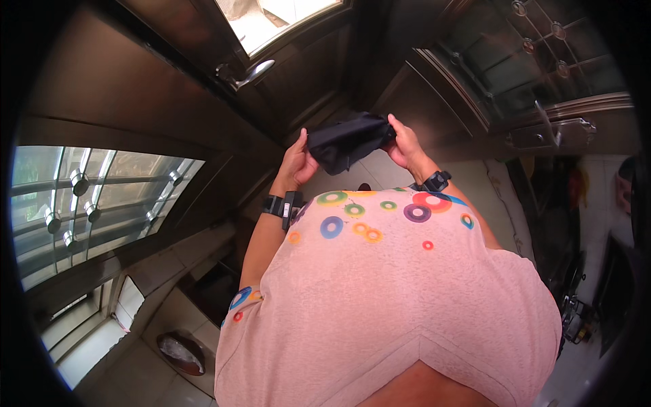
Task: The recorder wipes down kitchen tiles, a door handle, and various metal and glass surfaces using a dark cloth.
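Note:
A dark, folded cloth item (348,141) hangs between my two hands in front of my body; its exact kind is hard to tell. My left hand (299,162) grips its left end, thumb upward. At the other end, my right hand (403,142) pinches the upper right corner with the thumb on top. Each wrist wears a black strap, and the left strap (282,207) carries a small device. Pale floor tiles (374,170) show below the cloth.
A dark panelled door with a metal lever handle (254,73) stands ahead. On the left is a barred glass panel (101,198). Another glazed door with a handle plate (552,133) is at the right. A brown oval container (182,352) sits low on the left.

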`<action>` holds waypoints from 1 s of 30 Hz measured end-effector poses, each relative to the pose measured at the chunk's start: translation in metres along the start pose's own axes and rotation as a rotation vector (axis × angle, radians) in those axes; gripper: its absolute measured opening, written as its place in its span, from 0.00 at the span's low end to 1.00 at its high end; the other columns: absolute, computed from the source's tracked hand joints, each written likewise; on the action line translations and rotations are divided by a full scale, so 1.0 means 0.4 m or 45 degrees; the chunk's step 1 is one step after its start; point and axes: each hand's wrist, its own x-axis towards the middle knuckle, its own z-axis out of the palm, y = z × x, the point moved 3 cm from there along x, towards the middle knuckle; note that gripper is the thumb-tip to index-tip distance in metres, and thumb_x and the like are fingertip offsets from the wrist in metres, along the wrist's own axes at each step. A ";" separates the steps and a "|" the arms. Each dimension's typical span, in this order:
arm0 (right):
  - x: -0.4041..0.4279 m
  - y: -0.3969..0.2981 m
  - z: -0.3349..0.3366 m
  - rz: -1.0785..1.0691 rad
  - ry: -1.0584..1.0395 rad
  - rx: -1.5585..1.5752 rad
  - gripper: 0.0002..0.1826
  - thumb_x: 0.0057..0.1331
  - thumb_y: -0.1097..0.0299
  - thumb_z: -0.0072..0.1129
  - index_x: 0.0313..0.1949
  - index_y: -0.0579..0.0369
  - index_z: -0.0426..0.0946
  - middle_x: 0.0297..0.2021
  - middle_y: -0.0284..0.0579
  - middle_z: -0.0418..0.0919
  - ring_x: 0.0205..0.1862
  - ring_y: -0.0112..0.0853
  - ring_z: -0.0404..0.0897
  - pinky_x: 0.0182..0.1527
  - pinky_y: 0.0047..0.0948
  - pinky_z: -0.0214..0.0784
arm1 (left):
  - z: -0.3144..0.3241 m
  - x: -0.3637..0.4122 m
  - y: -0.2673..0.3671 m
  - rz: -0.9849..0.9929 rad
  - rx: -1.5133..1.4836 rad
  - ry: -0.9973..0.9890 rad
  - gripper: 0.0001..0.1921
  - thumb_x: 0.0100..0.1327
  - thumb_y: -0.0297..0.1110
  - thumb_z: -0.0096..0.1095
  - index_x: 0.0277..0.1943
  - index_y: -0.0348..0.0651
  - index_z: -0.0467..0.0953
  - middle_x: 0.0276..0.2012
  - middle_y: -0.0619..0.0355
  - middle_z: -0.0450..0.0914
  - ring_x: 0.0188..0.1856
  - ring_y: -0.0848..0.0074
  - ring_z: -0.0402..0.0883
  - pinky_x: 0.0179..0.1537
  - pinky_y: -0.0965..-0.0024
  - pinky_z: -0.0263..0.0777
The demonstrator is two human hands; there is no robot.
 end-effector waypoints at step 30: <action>-0.060 -0.085 0.090 0.274 -0.603 0.294 0.19 0.57 0.74 0.60 0.48 0.65 0.70 0.40 0.47 0.79 0.39 0.32 0.80 0.51 0.30 0.73 | -0.054 0.030 -0.055 -0.216 -0.064 -0.249 0.19 0.58 0.32 0.48 0.51 0.33 0.72 0.49 0.48 0.78 0.50 0.64 0.76 0.58 0.63 0.65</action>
